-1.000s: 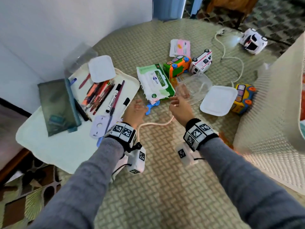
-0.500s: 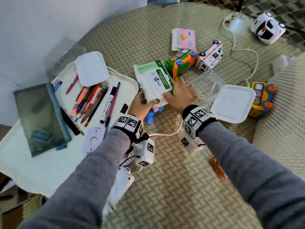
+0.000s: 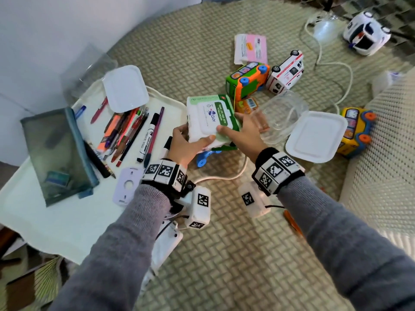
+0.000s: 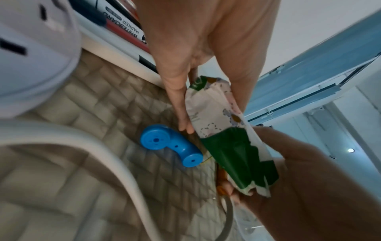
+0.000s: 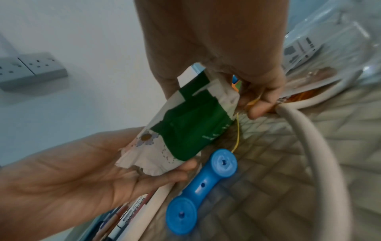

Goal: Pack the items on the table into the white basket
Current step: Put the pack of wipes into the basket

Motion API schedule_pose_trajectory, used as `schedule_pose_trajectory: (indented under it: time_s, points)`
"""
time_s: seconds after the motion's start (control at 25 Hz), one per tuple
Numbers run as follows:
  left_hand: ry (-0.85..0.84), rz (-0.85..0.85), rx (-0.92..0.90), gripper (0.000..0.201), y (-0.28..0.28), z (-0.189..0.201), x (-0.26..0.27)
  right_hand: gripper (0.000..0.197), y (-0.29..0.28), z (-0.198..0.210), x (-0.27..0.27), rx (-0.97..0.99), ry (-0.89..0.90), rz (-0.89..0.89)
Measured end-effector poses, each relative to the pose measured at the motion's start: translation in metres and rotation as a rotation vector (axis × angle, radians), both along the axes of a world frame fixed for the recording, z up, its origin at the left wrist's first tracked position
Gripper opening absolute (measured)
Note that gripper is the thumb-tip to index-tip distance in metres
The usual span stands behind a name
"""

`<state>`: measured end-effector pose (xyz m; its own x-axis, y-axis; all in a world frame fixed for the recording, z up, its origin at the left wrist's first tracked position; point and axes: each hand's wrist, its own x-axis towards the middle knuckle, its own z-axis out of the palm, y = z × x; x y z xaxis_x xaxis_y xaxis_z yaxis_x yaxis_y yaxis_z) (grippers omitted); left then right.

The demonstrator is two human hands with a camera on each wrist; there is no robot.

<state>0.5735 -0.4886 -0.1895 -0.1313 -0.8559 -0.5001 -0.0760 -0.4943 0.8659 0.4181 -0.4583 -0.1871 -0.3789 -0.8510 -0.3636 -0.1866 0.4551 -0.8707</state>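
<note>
A green and white wet wipes pack [image 3: 208,115] is lifted a little off the woven mat, near end up. My left hand [image 3: 193,140] grips its near left corner, thumb on top and fingers beneath. My right hand [image 3: 231,126] pinches its near right edge. The left wrist view shows the pack [image 4: 222,130] end-on between both hands, and in the right wrist view the pack [image 5: 185,130] hangs above a blue toy phone handset [image 5: 202,184]. The white woven basket [image 3: 386,153] stands at the right edge.
A green-orange toy bus [image 3: 247,79], toy ambulance [image 3: 286,71], yellow toy car [image 3: 354,131], white toy car [image 3: 366,33], pink packet [image 3: 250,47], clear tub [image 3: 283,115] and white lid [image 3: 314,135] lie beyond. A white tray [image 3: 67,209] with pens and a mesh pouch [image 3: 56,153] is on the left. A white cable [image 3: 224,173] runs under my wrists.
Both hands reached forward to the wipes pack, took hold of its near end and raised it off the blue handset. The head view moved closer and to the left.
</note>
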Motion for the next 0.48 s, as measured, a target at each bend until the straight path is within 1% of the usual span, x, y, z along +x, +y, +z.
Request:
schedule_pose_trajectory:
  time_s: [0.12, 0.2, 0.24, 0.28, 0.32, 0.4, 0.44, 0.48]
  points:
    - [0.054, -0.02, -0.022, 0.083, 0.025, 0.011, 0.01, 0.104, 0.029, 0.011, 0.002, -0.041, -0.115, -0.053]
    - [0.101, -0.061, -0.041, 0.097, 0.043, 0.018, 0.017, 0.086, 0.048, 0.019, 0.002, -0.062, -0.207, -0.078]
    - [0.129, -0.077, -0.051, 0.1, 0.052, 0.02, 0.02, 0.076, 0.058, 0.024, 0.003, -0.069, -0.262, -0.086]
    - [0.156, -0.073, -0.063, 0.099, 0.062, 0.025, 0.022, 0.07, 0.068, 0.029, 0.003, -0.083, -0.325, -0.096]
    - [0.18, -0.063, -0.074, 0.095, 0.07, 0.028, 0.023, 0.069, 0.076, 0.032, 0.004, -0.095, -0.395, -0.113]
    - [0.195, -0.073, -0.094, 0.09, 0.09, 0.036, 0.024, 0.082, 0.092, 0.04, 0.007, -0.108, -0.491, -0.141]
    - [0.207, -0.091, -0.101, 0.089, 0.102, 0.04, 0.024, 0.085, 0.101, 0.044, 0.008, -0.113, -0.512, -0.147]
    - [0.219, -0.104, -0.102, 0.089, 0.112, 0.042, 0.026, 0.083, 0.111, 0.048, 0.009, -0.125, -0.514, -0.147]
